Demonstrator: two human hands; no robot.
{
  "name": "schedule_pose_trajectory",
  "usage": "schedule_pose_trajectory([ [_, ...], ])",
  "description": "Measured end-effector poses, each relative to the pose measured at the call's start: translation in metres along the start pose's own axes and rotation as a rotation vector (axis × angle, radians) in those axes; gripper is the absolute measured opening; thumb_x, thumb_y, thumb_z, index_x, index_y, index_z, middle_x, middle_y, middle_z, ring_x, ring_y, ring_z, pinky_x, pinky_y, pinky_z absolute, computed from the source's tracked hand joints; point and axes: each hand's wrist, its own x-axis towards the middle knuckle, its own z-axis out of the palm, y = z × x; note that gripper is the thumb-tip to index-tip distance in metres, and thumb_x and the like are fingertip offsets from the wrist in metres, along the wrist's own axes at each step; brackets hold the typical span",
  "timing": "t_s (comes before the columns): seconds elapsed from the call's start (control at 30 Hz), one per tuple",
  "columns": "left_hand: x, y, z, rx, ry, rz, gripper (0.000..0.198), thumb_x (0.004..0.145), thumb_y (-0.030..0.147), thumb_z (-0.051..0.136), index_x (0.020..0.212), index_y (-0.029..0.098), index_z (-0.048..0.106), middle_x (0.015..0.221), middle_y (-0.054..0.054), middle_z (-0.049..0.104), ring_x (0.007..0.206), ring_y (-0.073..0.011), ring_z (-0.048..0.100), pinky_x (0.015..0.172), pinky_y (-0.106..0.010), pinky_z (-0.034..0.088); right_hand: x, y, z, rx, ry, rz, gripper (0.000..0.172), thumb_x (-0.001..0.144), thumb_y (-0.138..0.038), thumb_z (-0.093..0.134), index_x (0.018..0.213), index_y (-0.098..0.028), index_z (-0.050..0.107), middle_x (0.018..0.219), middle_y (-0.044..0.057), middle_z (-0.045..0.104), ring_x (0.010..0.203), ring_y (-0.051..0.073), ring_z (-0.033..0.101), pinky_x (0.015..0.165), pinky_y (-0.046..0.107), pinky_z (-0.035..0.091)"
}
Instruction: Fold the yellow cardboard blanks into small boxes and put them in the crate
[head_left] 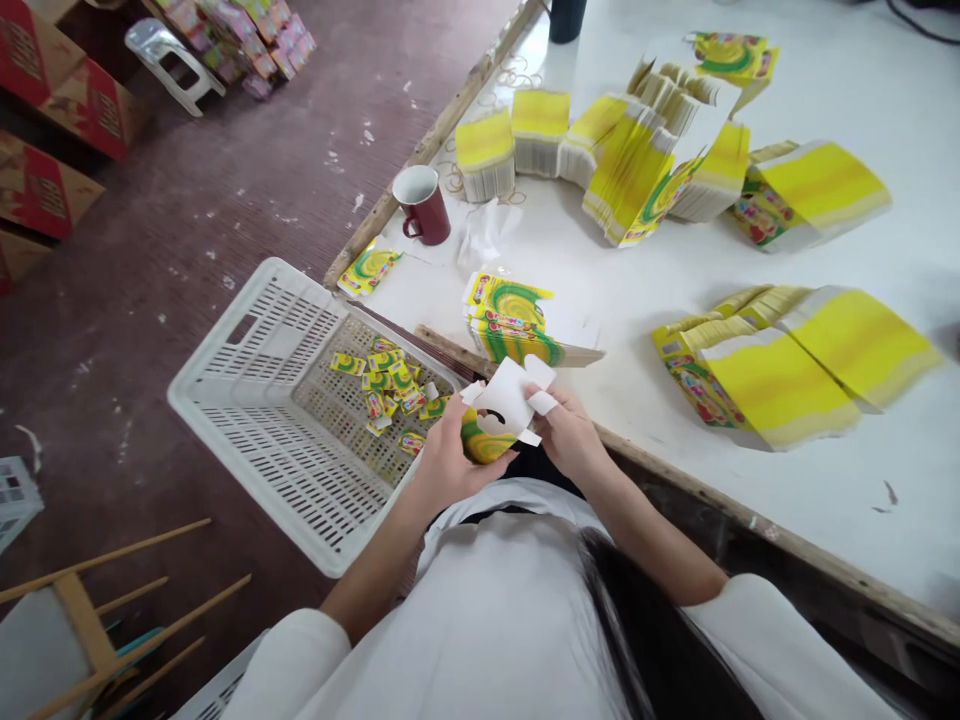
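Between my hands, close to the table's front edge, is a yellow and green cardboard box (487, 437) with its white flaps standing up. My left hand (450, 460) is wrapped round the box's left side and underside. At the upper right, my right hand (570, 435) pinches a white flap of the same box. Just beyond lies a small pile of flat printed cartons (517, 310) on the table. Below and to the left, a white plastic crate (225, 380) holds several small folded yellow boxes (390, 380).
Bundles of yellow flat cartons (780, 370) lie on the white table (825, 500), with more stacks (630, 160) farther back. A dark red mug (426, 210) stands by the left edge near crumpled white paper (487, 232). An upturned wooden stool (82, 630) and red-brown cartons (52, 100) are on the floor.
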Motion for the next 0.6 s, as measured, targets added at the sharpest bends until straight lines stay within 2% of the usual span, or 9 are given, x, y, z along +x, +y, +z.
schedule_pose_trajectory([
  [0.07,0.000,0.001,0.004,-0.011,0.062,0.093,0.084,0.082,0.040,0.078,0.148,0.024,0.029,0.130,-0.014,0.066,0.115,-0.0262,0.070,0.098,-0.039,0.057,0.000,0.003,0.004,0.109,-0.113,0.206,0.046,0.085,-0.064,0.067,0.101,-0.020,0.069,0.091,0.008,0.077,0.084,0.027,0.073,0.073,0.038,0.061],
  [0.1,0.001,0.001,0.005,-0.017,0.087,0.111,0.085,0.083,0.039,0.079,0.149,0.024,0.028,0.133,-0.015,0.064,0.117,-0.0264,0.070,0.099,-0.039,0.057,-0.001,0.007,0.006,0.150,-0.150,0.246,0.051,0.084,-0.067,0.066,0.102,-0.020,0.070,0.096,0.010,0.078,0.089,0.029,0.074,0.076,0.040,0.062],
  [0.17,0.003,0.002,0.007,-0.031,0.122,0.070,0.086,0.083,0.039,0.079,0.149,0.024,0.027,0.138,-0.017,0.060,0.122,-0.0271,0.067,0.102,-0.040,0.055,-0.004,0.016,0.010,0.204,-0.178,0.181,0.066,0.080,-0.078,0.065,0.110,-0.020,0.070,0.111,0.013,0.077,0.103,0.031,0.073,0.087,0.043,0.062],
  [0.27,0.006,0.002,0.007,-0.021,0.134,-0.051,0.083,0.082,0.039,0.078,0.146,0.023,0.029,0.140,-0.017,0.057,0.128,-0.0274,0.063,0.104,-0.039,0.054,-0.009,0.028,0.009,0.179,-0.144,-0.063,0.082,0.073,-0.087,0.065,0.124,-0.023,0.066,0.135,0.014,0.069,0.124,0.032,0.066,0.105,0.046,0.055],
  [0.33,0.008,0.002,0.006,0.029,0.081,-0.063,0.076,0.080,0.037,0.078,0.140,0.024,0.033,0.131,-0.014,0.062,0.119,-0.0266,0.066,0.097,-0.038,0.056,-0.010,0.030,0.006,0.098,-0.106,-0.112,0.080,0.077,-0.085,0.064,0.129,-0.024,0.064,0.140,0.013,0.066,0.129,0.031,0.063,0.111,0.046,0.051],
  [0.4,0.009,0.002,0.005,0.072,-0.016,-0.007,0.067,0.079,0.032,0.077,0.134,0.024,0.038,0.123,-0.011,0.065,0.110,-0.0264,0.069,0.090,-0.039,0.058,-0.008,0.026,0.004,0.032,-0.108,-0.056,0.074,0.083,-0.079,0.062,0.133,-0.025,0.064,0.139,0.012,0.067,0.129,0.030,0.064,0.111,0.046,0.051],
  [0.5,0.010,0.003,0.004,0.109,-0.132,0.044,0.059,0.079,0.025,0.072,0.128,0.024,0.040,0.117,-0.010,0.065,0.103,-0.0282,0.071,0.083,-0.041,0.059,-0.004,0.017,0.001,-0.036,-0.235,0.014,0.069,0.088,-0.072,0.063,0.140,-0.027,0.061,0.143,0.010,0.066,0.130,0.029,0.063,0.113,0.047,0.050],
  [0.6,0.011,0.003,0.004,0.117,-0.187,-0.031,0.060,0.076,0.019,0.069,0.128,0.022,0.038,0.109,-0.009,0.066,0.094,-0.0287,0.072,0.076,-0.041,0.059,-0.002,0.013,-0.002,-0.173,-0.284,-0.076,0.069,0.092,-0.067,0.061,0.148,-0.028,0.055,0.153,0.008,0.058,0.143,0.029,0.053,0.121,0.048,0.042],
])
